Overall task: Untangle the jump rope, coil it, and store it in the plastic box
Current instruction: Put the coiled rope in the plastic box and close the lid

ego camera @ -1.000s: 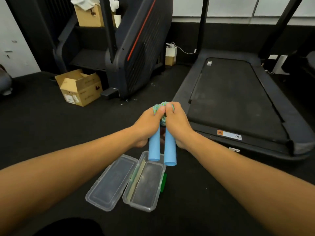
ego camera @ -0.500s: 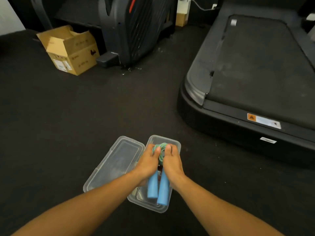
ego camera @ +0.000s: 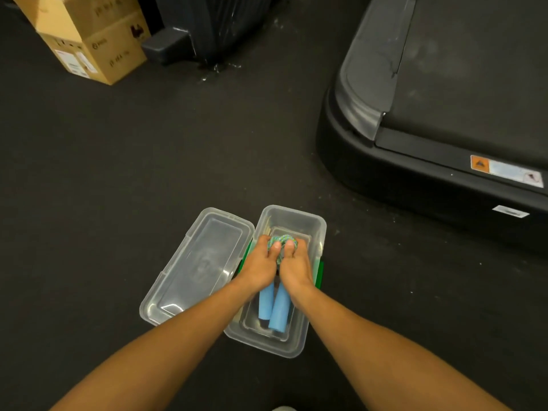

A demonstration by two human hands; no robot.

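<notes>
Both hands, left hand (ego camera: 261, 266) and right hand (ego camera: 296, 269), had fingers curled round the coiled jump rope (ego camera: 281, 241) inside the clear plastic box (ego camera: 321, 229) (lid open alongside); on release the coil might spring loose and spill over the rim.

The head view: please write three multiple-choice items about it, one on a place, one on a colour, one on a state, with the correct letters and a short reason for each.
1. Where does the lid of the plastic box lie?
A. to the left of the box, open on the floor
B. closed on top of the box
C. on the treadmill

2. What colour are the two handles of the jump rope?
A. red
B. light blue
C. black

3. What are the left hand and right hand doing?
A. resting flat on the floor
B. hanging idle above the box
C. holding the coiled rope inside the box

Answers: 1 A, the lid lies open beside the box's left wall. 2 B, both foam handles show light blue. 3 C, fingers curl round the green-blue coil within the box walls.
</notes>
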